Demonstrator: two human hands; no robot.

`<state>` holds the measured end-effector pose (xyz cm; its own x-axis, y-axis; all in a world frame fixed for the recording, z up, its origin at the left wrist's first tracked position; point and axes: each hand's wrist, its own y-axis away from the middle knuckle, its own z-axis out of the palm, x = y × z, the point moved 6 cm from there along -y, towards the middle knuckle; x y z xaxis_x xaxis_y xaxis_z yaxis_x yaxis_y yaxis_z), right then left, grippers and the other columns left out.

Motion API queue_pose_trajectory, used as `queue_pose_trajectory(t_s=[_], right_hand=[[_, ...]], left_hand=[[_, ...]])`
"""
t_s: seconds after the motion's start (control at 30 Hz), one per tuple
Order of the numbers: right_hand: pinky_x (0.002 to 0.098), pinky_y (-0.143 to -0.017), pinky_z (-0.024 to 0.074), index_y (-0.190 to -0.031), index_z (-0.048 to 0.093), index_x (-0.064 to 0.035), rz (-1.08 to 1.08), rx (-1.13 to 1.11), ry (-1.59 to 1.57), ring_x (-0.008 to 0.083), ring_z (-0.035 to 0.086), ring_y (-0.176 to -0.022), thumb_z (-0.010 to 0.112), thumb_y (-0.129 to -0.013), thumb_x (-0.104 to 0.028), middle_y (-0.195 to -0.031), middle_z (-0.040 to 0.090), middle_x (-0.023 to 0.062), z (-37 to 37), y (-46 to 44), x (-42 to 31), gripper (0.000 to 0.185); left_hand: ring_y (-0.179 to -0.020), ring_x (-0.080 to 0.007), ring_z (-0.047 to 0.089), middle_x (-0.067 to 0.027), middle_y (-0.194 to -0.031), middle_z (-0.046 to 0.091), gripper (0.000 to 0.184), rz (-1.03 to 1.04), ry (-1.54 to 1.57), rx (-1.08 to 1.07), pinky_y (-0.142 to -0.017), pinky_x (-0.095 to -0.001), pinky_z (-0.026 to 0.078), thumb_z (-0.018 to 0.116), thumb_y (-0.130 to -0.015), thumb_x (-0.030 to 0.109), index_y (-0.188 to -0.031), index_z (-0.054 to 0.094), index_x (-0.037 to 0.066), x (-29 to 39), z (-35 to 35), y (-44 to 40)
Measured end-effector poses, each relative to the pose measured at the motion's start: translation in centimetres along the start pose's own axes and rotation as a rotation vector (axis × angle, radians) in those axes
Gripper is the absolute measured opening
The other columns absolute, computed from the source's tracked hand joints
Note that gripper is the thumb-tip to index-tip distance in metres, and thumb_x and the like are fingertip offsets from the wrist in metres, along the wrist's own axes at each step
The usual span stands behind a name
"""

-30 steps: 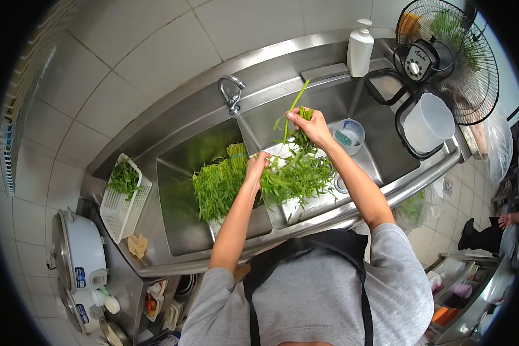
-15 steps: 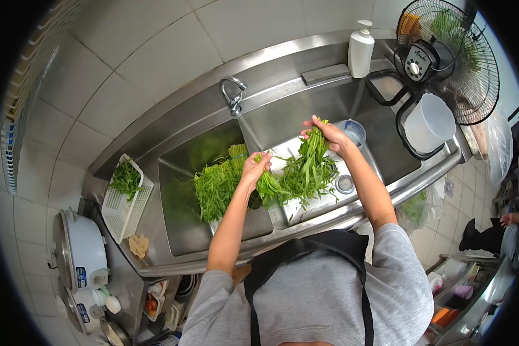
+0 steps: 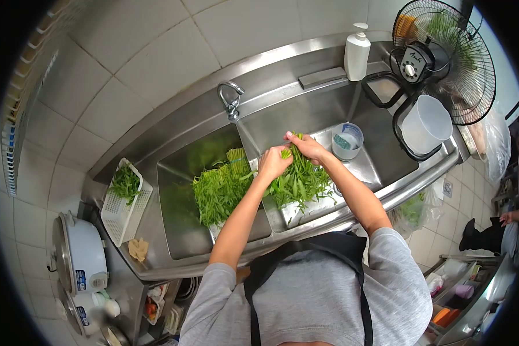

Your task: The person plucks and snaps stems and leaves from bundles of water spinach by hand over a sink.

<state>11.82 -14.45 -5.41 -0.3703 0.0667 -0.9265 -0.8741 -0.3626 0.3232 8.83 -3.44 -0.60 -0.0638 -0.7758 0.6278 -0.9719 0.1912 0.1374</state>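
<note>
A steel sink (image 3: pixel 386 135) spans the counter, its left and right basins parted by a divider. At the counter's left end, beside the left basin's outer edge, stands a white basket (image 3: pixel 123 219) with some leaves (image 3: pixel 126 181) in its back part. A heap of greens (image 3: pixel 216 196) lies in the left basin, against the divider side, its cut stems towards the back edge and its leaves towards the front.

The held bunch (image 3: pixel 300 181) is over the right basin, near the divider and well apart from the right edge. Its long axis runs from back to front: stems between the hands, leaves spreading down towards the front rim. A clear tub (image 3: pixel 348 151) sits to its right, near the right hand.

The right hand (image 3: pixel 309 148) is curled around the stem end; the left hand (image 3: pixel 275 163) is closed on stems just beside it, slightly nearer the front rim. The fingers overlap, so which stems belong to which grip is hard to tell. The leaves fall in front of both hands; the heap lies left of them, with the left hand nearer.
</note>
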Motion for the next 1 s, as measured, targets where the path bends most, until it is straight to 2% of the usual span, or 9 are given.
queue_pose_trajectory(t_s=[0.07, 0.17, 0.27, 0.4, 0.47, 0.53, 0.73, 0.83, 1.0], right_hand=[[0.0285, -0.069, 0.0482, -0.112, 0.052, 0.0003, 0.016, 0.019, -0.040, 0.0159, 0.057, -0.080, 0.045, -0.088, -0.042, -0.096, 0.060, 0.0114, 0.0, -0.1, 0.5, 0.049], [0.0273, -0.066, 0.0476, -0.108, 0.054, 0.0009, -0.024, 0.059, 0.018, 0.0147, 0.058, -0.074, 0.047, -0.087, -0.043, -0.088, 0.062, 0.0106, -0.1, -0.7, 1.0, 0.049], [0.0271, -0.058, 0.0466, -0.097, 0.058, 0.0005, -0.136, 0.118, 0.174, 0.0129, 0.057, -0.063, 0.051, -0.085, -0.043, -0.076, 0.063, 0.0087, -0.7, 0.0, -0.3, 0.046], [0.0243, -0.048, 0.0409, -0.078, 0.058, -0.0018, -0.228, 0.161, 0.335, 0.0082, 0.049, -0.050, 0.057, -0.082, -0.041, -0.057, 0.056, 0.0025, -2.2, 0.3, -1.2, 0.039], [0.0236, -0.044, 0.0370, -0.067, 0.053, -0.0048, -0.196, 0.167, 0.317, 0.0069, 0.044, -0.046, 0.060, -0.081, -0.038, -0.050, 0.047, -0.0013, -3.2, 0.0, -0.6, 0.036], [0.0239, -0.043, 0.0364, -0.068, 0.054, -0.0043, -0.184, 0.152, 0.350, 0.0070, 0.044, -0.045, 0.059, -0.081, -0.039, -0.050, 0.047, -0.0012, -3.8, -0.2, -0.4, 0.037], [0.0216, -0.050, 0.0356, -0.096, 0.060, 0.0002, -0.062, -0.104, 0.233, 0.0070, 0.043, -0.053, 0.056, -0.084, -0.037, -0.057, 0.045, -0.0023, -0.8, 0.1, -1.7, 0.039], [0.0216, -0.049, 0.0351, -0.096, 0.060, 0.0004, -0.090, -0.189, 0.148, 0.0069, 0.043, -0.053, 0.058, -0.083, -0.034, -0.057, 0.045, -0.0023, 1.0, 0.6, -2.9, 0.036], [0.0216, -0.048, 0.0353, -0.081, 0.060, -0.0026, -0.091, -0.138, 0.162, 0.0069, 0.044, -0.051, 0.064, -0.079, -0.030, -0.059, 0.051, -0.0007, 0.8, -0.3, -2.9, 0.028]], left_hand=[[-0.067, -0.0338, 0.060, -0.0154, -0.066, 0.061, 0.031, -0.018, -0.075, -0.008, -0.066, -0.0429, 0.046, 0.061, -0.067, 0.029, -0.095, 0.065, 0.017, -0.4, 0.2, 0.2], [-0.062, -0.0276, 0.060, -0.0152, -0.066, 0.061, 0.032, -0.003, -0.135, 0.059, -0.062, -0.0392, 0.048, 0.062, -0.066, 0.029, -0.094, 0.065, 0.014, -1.2, 0.4, 0.3], [-0.056, -0.0168, 0.058, -0.0107, -0.064, 0.060, 0.030, -0.178, 0.241, -0.048, -0.053, -0.0322, 0.048, 0.062, -0.069, 0.026, -0.090, 0.065, 0.006, -3.7, 0.8, -0.3], [-0.049, -0.0089, 0.047, 0.0001, -0.060, 0.052, 0.025, -0.151, 0.668, -0.025, -0.043, -0.0232, 0.040, 0.057, -0.077, 0.022, -0.082, 0.065, -0.001, -5.3, -0.3, -0.3], [-0.048, -0.0084, 0.046, -0.0036, -0.070, 0.059, 0.028, -0.155, 0.654, -0.076, -0.042, -0.0230, 0.039, 0.052, -0.084, 0.025, -0.089, 0.062, -0.001, -5.8, -0.9, -0.1], [-0.045, -0.0083, 0.042, -0.0065, -0.078, 0.063, 0.036, -0.146, 0.606, -0.152, -0.044, -0.0233, 0.039, 0.045, -0.090, 0.030, -0.095, 0.060, -0.002, -5.2, -1.6, 0.4], [-0.042, -0.0092, 0.040, -0.0024, -0.059, 0.050, 0.043, -0.068, 0.623, -0.396, -0.044, -0.0245, 0.036, 0.041, -0.091, 0.033, -0.095, 0.059, -0.005, -3.6, -0.3, 0.9], [-0.044, -0.0077, 0.042, -0.0017, -0.057, 0.050, 0.043, -0.050, 0.709, -0.560, -0.048, -0.0243, 0.037, 0.040, -0.091, 0.038, -0.101, 0.059, 0.001, -4.0, 1.0, 0.6], [-0.045, -0.0093, 0.042, -0.0012, -0.057, 0.048, 0.040, -0.037, 0.716, -0.516, -0.045, -0.0248, 0.037, 0.041, -0.091, 0.036, -0.101, 0.057, 0.000, -4.3, 0.8, 0.8]])
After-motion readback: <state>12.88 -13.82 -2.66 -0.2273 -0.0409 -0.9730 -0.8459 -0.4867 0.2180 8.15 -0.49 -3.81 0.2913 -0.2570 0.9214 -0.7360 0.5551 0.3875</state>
